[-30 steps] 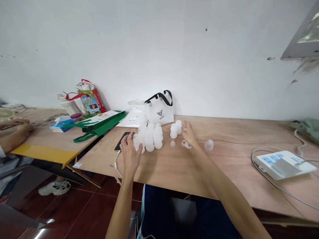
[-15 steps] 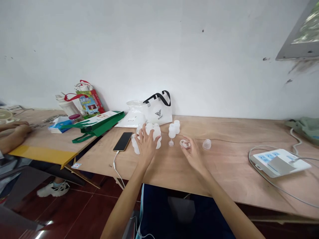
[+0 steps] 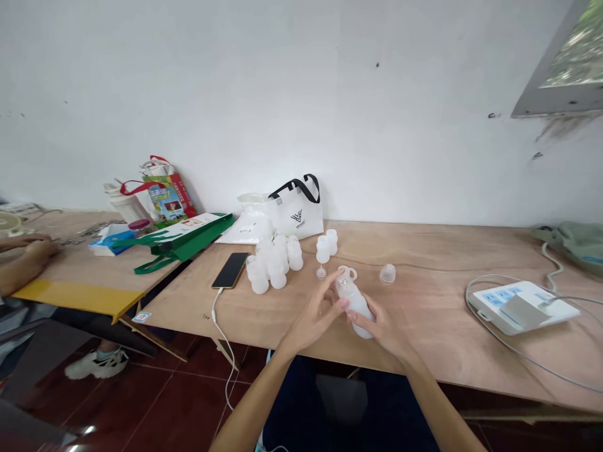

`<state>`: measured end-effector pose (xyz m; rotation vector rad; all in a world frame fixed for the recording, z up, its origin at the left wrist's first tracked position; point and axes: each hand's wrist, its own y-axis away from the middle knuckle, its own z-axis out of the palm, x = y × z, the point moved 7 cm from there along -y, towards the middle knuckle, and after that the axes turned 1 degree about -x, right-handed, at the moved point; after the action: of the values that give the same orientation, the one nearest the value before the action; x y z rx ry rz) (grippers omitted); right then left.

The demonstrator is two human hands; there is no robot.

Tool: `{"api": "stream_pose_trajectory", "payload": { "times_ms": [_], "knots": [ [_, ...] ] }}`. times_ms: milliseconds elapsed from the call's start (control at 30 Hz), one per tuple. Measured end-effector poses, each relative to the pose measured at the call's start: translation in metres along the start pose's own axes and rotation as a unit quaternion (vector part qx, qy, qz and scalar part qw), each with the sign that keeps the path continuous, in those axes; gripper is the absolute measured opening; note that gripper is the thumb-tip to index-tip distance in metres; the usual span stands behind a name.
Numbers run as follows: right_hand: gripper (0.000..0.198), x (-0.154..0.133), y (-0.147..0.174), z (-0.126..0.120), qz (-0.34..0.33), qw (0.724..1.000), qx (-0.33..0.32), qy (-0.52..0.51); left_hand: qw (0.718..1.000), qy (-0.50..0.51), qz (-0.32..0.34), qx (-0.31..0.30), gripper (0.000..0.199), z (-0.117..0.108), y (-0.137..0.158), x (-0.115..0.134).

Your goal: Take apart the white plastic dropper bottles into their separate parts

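Hands [image 3: 313, 319] partly cover the bottle [image 3: 357, 303]. Far left of it, the view's edge cuts a co-worker [image 3: 28, 263].

A Plain Room in Soft Light

A broad, greyish-white painted wall [image 3: 226, 81] ran behind everything, dotted with small dark marks [image 3: 377, 64]. At upper right was a grey-framed window [image 3: 575, 53] with a crinkled-looking, silvery pane touched with green; a ragged, brownish stain [image 3: 560, 127] spread just beneath it. A long, light-brown wooden bench [image 3: 438, 326] stood along the wall, a narrow dark gap separating it from a second wooden bench [image 3: 89, 270] at left, whose front edge was bright yellow. Below lay a floor of glossy, dark-red tiles [image 3: 155, 402] with thin joints, where light glinted in small white patches [image 3: 88, 430].
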<state>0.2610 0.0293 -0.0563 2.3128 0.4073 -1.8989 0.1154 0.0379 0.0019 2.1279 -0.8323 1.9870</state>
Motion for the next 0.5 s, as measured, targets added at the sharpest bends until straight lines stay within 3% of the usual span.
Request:
{"api": "stream_pose_trajectory", "payload": {
  "times_ms": [67, 133, 233, 300, 433, 500],
  "knots": [
    [0.045, 0.003, 0.003, 0.002, 0.025, 0.998, -0.052, -0.035, 0.999, 0.048, 0.018, -0.005, 0.048, 0.000, -0.004, -0.005],
    [0.042, 0.004, 0.003, 0.002, 0.030, 0.998, -0.058, -0.020, 0.996, 0.087, 0.019, 0.022, 0.042, -0.003, -0.011, -0.015],
    [0.037, 0.001, 0.000, -0.008, 0.007, 0.994, 0.031, 0.107, 0.991, 0.046, -0.014, 0.127, 0.037, -0.014, -0.019, -0.035],
    [0.036, 0.000, -0.001, -0.016, 0.003, 0.979, 0.083, 0.188, 0.988, 0.004, -0.021, 0.155, 0.036, -0.016, -0.023, -0.039],
    [0.037, 0.003, 0.001, -0.033, -0.002, 0.968, 0.122, 0.218, 0.999, 0.040, 0.005, -0.005, 0.035, 0.007, -0.033, -0.030],
    [0.041, 0.001, 0.003, -0.039, -0.022, 0.972, 0.119, 0.201, 0.997, 0.067, 0.010, -0.044, 0.036, 0.014, -0.036, -0.027]
  ]
}}
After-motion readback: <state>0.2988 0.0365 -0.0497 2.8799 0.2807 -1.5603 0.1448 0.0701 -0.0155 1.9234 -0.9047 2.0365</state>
